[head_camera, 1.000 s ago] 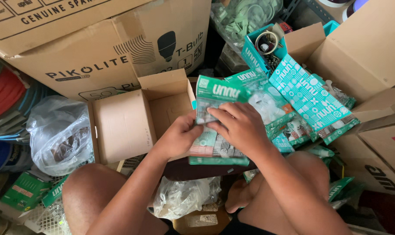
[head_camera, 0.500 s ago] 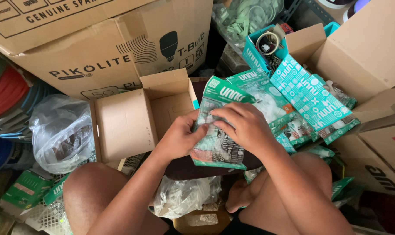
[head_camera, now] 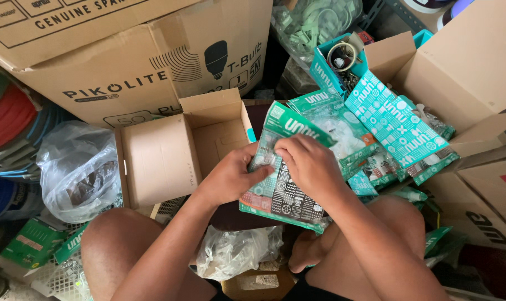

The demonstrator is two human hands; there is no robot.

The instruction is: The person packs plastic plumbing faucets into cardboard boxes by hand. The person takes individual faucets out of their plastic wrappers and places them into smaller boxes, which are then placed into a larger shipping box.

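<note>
Both forearms reach forward from the bottom of the view, passing over the person's bare knees and meeting at a stack of green packets (head_camera: 283,192) held just above the lap. The left hand (head_camera: 230,177) comes in from the lower left with its wrist bent inward; its thumb lies flat across the patterned front of the top packet while the other fingers curl behind the stack's left edge, so its grip is clamped on the packets. The right hand (head_camera: 307,161) arches over the stack from the right, knuckles up, fingertips pressed down on the upper part of the top packet near its green header; its grip is likewise closed on the stack. The two hands are close together, nearly touching at the thumbs.

The stack tilts, its top edge leaning away toward a small open cardboard box (head_camera: 177,150) that sits just to the left of the hands, flaps spread. To the right lies a loose pile of teal packets (head_camera: 395,125) fanned over one another. A crumpled clear plastic bag (head_camera: 236,251) rests between the knees, below the held stack. A large printed carton (head_camera: 130,61) stands behind the small box.
</note>
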